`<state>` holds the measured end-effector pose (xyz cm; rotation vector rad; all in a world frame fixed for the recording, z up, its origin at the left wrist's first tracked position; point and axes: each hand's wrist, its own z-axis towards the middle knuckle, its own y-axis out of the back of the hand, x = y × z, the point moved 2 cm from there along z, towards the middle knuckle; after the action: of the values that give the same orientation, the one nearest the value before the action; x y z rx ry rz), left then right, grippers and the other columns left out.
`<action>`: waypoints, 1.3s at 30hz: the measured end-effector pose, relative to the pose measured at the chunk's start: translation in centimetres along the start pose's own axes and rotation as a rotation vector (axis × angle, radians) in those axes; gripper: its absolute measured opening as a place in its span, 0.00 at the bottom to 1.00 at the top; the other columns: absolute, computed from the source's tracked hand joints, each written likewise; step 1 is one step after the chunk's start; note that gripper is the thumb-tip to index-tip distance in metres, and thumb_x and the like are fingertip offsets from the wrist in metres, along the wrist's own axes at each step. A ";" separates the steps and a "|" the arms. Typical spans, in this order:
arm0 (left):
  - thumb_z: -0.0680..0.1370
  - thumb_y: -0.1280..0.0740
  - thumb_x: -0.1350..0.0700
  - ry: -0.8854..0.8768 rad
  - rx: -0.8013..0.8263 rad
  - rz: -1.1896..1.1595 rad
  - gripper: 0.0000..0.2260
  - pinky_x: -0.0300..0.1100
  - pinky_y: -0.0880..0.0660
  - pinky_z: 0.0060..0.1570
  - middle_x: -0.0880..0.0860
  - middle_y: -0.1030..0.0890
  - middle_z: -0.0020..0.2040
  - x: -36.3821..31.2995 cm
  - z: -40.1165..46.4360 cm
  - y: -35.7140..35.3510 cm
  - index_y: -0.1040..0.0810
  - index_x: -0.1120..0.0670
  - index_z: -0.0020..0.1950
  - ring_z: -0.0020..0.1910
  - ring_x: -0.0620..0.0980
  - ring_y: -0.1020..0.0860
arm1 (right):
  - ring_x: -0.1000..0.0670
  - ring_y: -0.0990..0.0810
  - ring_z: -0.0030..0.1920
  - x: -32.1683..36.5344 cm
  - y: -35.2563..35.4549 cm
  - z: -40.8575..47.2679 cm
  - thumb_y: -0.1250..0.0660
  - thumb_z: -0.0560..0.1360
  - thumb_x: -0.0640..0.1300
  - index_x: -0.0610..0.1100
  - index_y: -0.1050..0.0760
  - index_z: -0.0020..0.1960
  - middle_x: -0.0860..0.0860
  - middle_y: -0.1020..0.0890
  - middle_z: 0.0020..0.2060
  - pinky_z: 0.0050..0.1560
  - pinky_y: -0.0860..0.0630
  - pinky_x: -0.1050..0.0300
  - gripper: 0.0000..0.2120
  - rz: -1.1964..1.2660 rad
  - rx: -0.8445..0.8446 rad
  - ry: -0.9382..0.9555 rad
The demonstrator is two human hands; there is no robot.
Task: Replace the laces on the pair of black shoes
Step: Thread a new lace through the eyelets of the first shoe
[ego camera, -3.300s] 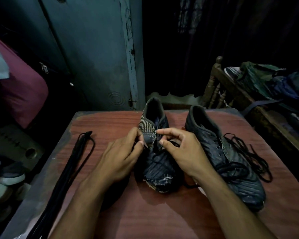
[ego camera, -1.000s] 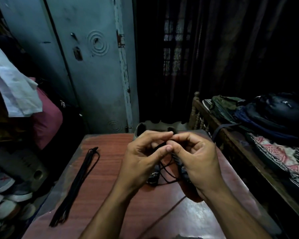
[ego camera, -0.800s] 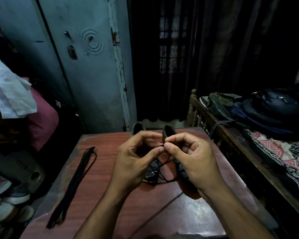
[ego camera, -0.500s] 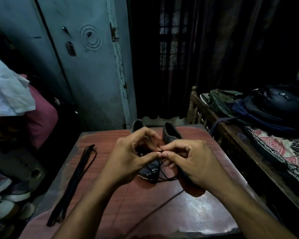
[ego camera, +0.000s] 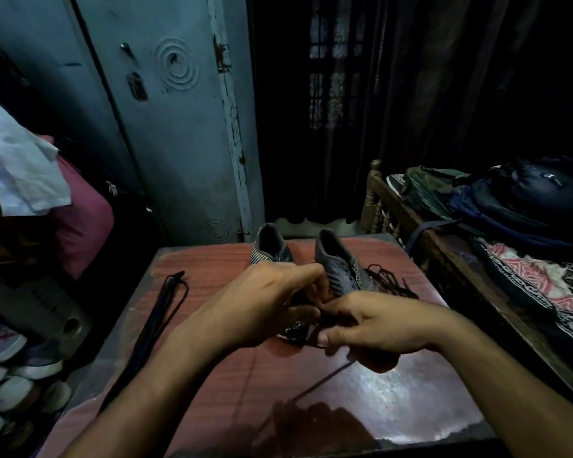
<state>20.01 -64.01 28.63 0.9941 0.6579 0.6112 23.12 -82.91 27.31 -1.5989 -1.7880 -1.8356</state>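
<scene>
Two black shoes stand side by side on the reddish table, heels away from me. My hands largely cover the left shoe; only its heel and toe tip show. The right shoe has a loose black lace piled beside it. My left hand and right hand meet above the left shoe's front, fingers curled, pinching a thin black lace between them. A bundle of black laces lies stretched along the table's left side.
A pale blue metal cupboard stands behind the table. A wooden bed with bags and patterned cloth runs along the right. Shoes are stacked on the floor at left, below hanging pink and white cloth.
Both hands rose from the left shoe's tongue with a lace pinched between them, then sank lower again. The camera tilted up and partly back down.
</scene>
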 end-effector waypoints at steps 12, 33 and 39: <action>0.80 0.31 0.54 -0.104 0.064 0.033 0.09 0.39 0.24 0.46 0.44 0.16 0.49 1.0 0.8 -0.1 0.17 0.44 0.58 0.48 0.42 0.21 | 0.38 0.17 0.50 -0.4 -1.2 -1.0 0.45 0.86 0.46 0.30 0.21 0.58 0.30 0.18 0.55 0.49 0.20 0.49 0.21 0.665 0.182 0.125; 0.81 0.48 0.46 0.384 -0.001 -0.100 0.18 0.53 0.28 0.47 0.61 0.17 0.47 8.2 -1.1 -9.4 0.26 0.58 0.53 0.47 0.62 0.21 | 0.47 0.24 0.71 3.3 -0.5 3.2 0.47 0.84 0.48 0.37 0.20 0.63 0.39 0.20 0.66 0.80 0.42 0.49 0.22 1.538 -0.490 0.615; 0.82 0.47 0.48 0.371 -0.112 -0.158 0.15 0.52 0.30 0.42 0.54 0.22 0.38 8.7 -2.2 -9.6 0.27 0.57 0.48 0.39 0.57 0.24 | 0.59 0.29 0.73 2.7 1.4 2.9 0.50 0.86 0.51 0.44 0.24 0.70 0.52 0.22 0.69 0.76 0.39 0.59 0.22 1.125 -0.744 0.570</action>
<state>25.61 -60.50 17.30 0.7215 1.0084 0.6911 24.60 -79.53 29.41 -1.4624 0.1402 -1.9822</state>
